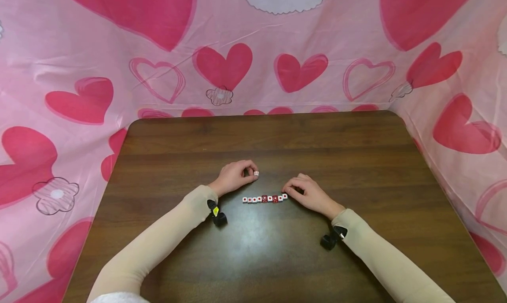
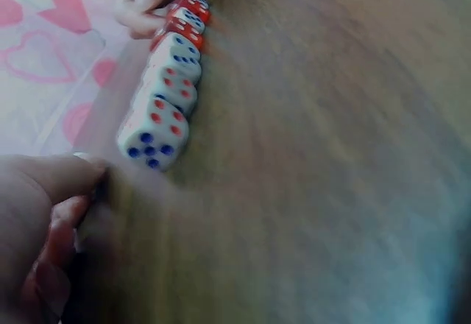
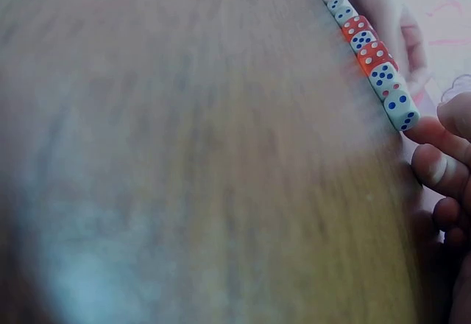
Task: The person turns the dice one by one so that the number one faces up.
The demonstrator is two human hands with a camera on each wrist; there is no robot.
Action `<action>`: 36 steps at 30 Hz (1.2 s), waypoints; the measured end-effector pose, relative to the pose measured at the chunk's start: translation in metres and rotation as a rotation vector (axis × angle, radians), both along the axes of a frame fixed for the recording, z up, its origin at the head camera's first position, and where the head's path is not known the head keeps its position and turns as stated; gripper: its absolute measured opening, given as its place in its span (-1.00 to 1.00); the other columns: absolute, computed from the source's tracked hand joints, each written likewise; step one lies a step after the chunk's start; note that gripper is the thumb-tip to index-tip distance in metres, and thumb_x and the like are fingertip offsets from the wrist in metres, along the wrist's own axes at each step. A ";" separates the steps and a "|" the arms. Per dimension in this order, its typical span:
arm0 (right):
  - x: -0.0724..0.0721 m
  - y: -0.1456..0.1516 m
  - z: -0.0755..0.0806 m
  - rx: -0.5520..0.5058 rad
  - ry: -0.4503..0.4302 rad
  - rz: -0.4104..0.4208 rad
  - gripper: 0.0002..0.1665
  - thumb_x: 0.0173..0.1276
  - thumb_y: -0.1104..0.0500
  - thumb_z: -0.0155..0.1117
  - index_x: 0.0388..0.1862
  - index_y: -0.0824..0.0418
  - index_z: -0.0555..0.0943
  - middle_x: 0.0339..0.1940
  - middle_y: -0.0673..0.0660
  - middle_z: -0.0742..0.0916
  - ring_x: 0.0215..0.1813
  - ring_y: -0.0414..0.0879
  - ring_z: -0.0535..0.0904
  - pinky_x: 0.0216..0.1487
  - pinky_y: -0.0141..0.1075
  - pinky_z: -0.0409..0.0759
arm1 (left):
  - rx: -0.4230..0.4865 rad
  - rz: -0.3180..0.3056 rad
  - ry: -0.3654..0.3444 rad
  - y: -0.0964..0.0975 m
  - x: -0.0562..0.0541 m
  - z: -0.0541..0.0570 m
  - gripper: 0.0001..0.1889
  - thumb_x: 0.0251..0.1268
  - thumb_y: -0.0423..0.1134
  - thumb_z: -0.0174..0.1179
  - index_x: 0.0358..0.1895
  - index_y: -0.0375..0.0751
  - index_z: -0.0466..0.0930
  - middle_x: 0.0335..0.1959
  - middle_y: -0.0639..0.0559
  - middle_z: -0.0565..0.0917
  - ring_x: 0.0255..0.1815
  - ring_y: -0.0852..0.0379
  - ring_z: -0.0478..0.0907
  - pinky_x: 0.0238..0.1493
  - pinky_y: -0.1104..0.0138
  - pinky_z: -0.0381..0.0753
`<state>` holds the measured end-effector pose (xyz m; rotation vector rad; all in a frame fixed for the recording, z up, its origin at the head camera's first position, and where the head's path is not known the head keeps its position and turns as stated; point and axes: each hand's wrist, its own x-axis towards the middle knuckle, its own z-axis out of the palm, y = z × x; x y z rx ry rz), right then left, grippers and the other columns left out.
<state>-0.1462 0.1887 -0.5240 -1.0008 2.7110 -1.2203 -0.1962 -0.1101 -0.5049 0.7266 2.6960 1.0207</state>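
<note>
Between thumb and fingertips, my left hand (image 1: 236, 177) pinches a white die (image 1: 256, 173) behind the row of dice. That die does not show in the left wrist view, where only the thumb and fingers (image 2: 62, 180) appear. A line of small dice runs left to right in front of my hands, mostly white dice (image 1: 255, 199) with a red die (image 1: 264, 199) and another red die (image 1: 275, 199) among them. My right hand (image 1: 310, 194), fingers loosely bent, has its fingertips right at the white end die (image 3: 402, 110) on the right.
The dice stand on a brown wooden table (image 1: 245, 259). A pink cloth with hearts (image 1: 261, 30) hangs along the table's back and sides. Black wrist cameras (image 1: 219, 219) sit on both beige sleeves (image 1: 166, 237).
</note>
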 end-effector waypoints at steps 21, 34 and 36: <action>-0.001 0.001 -0.002 0.017 -0.015 -0.005 -0.86 0.50 0.20 0.34 -0.15 -0.04 0.78 -0.20 -0.17 0.76 -0.24 -0.25 0.44 -0.15 -0.24 0.42 | -0.015 0.067 -0.049 0.007 -0.002 0.005 -0.81 0.41 0.13 0.34 -0.19 0.15 0.70 -0.39 0.31 0.67 -0.39 0.29 0.54 -0.20 0.21 0.46; 0.000 0.000 -0.001 0.000 0.012 -0.003 -0.88 0.50 0.19 0.34 -0.16 -0.01 0.79 -0.22 -0.10 0.78 -0.25 -0.23 0.44 -0.13 -0.23 0.41 | 0.041 -0.001 -0.004 0.000 -0.004 0.000 -0.91 0.46 -0.08 0.32 -0.13 0.05 0.72 -0.33 0.26 0.71 -0.45 0.30 0.52 -0.25 0.30 0.49; 0.000 0.000 -0.001 0.000 0.008 -0.003 -0.88 0.51 0.18 0.33 -0.15 -0.01 0.79 -0.22 -0.09 0.78 -0.25 -0.22 0.44 -0.13 -0.23 0.40 | 0.027 -0.006 0.011 0.001 -0.004 0.000 -0.92 0.47 -0.10 0.31 -0.12 0.04 0.72 -0.32 0.26 0.71 -0.44 0.29 0.51 -0.24 0.29 0.50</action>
